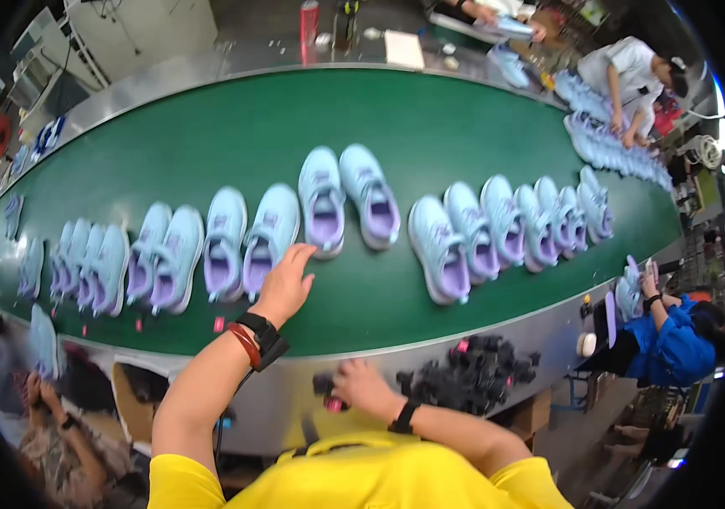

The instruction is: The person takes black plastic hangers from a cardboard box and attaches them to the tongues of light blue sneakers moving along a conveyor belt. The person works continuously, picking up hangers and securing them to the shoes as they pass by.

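My left hand [284,287] reaches over the green belt [362,327], fingers apart and holding nothing. It partly covers the heel of a light-blue shoe with lilac lining [275,216], and its fingertips lie close to the heel of another shoe [323,191]; whether they touch it I cannot tell. That shoe's mate [368,187] stands just to its right. On the metal ledge [295,382] in front of me, my right hand [365,387] has its fingers curled on a small black piece with a pink part [329,394].
A heap of similar black pieces [477,369] lies right of my right hand. Rows of shoes stand left [108,267] and right [473,229] on the belt. Co-workers sit at right [672,339], far right [625,76] and lower left [74,458]. A red can [309,24] stands beyond.
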Motion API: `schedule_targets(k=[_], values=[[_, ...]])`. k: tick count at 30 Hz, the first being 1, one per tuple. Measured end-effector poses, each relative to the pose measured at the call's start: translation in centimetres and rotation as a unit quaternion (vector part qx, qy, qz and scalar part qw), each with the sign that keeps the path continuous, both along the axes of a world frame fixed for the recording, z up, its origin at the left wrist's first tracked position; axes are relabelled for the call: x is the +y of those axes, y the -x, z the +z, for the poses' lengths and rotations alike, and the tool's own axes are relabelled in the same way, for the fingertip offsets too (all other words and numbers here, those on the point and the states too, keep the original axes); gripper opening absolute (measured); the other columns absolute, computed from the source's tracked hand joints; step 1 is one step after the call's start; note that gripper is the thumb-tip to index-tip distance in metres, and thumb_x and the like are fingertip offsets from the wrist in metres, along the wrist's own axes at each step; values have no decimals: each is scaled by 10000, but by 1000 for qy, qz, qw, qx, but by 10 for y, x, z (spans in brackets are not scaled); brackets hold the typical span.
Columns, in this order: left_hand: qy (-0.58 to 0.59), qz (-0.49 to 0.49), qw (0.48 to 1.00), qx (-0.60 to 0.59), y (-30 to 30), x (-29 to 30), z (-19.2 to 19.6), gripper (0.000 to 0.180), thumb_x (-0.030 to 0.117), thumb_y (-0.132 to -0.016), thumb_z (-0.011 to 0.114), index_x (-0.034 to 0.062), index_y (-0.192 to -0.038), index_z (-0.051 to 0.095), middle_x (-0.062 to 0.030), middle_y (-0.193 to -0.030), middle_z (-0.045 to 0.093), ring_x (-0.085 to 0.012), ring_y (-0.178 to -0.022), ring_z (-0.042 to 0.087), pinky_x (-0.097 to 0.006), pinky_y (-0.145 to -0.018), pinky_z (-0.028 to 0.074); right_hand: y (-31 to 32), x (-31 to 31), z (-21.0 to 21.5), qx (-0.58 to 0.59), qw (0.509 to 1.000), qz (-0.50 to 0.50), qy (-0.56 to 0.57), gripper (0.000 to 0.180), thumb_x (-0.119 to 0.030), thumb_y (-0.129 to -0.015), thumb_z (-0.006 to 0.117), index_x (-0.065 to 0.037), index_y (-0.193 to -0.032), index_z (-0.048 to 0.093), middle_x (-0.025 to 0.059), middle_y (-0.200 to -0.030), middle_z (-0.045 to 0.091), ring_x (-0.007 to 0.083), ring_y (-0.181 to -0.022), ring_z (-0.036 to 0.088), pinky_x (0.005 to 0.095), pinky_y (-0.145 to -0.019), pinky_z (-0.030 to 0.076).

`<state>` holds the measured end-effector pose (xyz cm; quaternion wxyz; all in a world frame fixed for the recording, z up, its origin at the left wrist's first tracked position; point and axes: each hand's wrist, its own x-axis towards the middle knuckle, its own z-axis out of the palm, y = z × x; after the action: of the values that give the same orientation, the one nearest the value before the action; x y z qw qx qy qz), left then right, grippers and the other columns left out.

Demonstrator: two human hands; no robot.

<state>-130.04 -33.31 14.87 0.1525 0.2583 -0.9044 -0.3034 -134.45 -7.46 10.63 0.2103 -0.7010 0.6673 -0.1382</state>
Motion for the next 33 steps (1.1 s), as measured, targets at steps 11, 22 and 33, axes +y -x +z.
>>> schedule_targets(k=[11, 22, 33], values=[[91, -142, 984, -52, 35, -50, -52, 100, 85, -810, 510, 68, -861, 595, -108, -863, 583, -310, -827, 615, -417, -673, 499, 89, -75, 43, -490, 785, -331, -184, 204, -212, -994, 409, -28, -966, 492, 51, -626, 572, 112, -529, 551, 264, -511, 427], [114, -89, 988, -54, 22, -18, -48, 83, 68, -778, 537, 69, -823, 606, -95, -802, 547, -287, -770, 624, -410, -627, 508, 81, -120, 10, -599, 673, -376, -215, 223, -134, -980, 389, -5, -1147, 460, 90, -790, 600, 154, -589, 622, 275, -559, 472], [123, -92, 986, -64, 23, -18, -51, 113, 67, -776, 560, 82, -859, 637, -79, -824, 566, -281, -754, 629, -399, -625, 513, 79, -122, 2, -598, 703, -357, -144, 242, -139, -972, 408, 9, -1150, 476, 76, -748, 602, 130, -542, 597, 266, -532, 448]])
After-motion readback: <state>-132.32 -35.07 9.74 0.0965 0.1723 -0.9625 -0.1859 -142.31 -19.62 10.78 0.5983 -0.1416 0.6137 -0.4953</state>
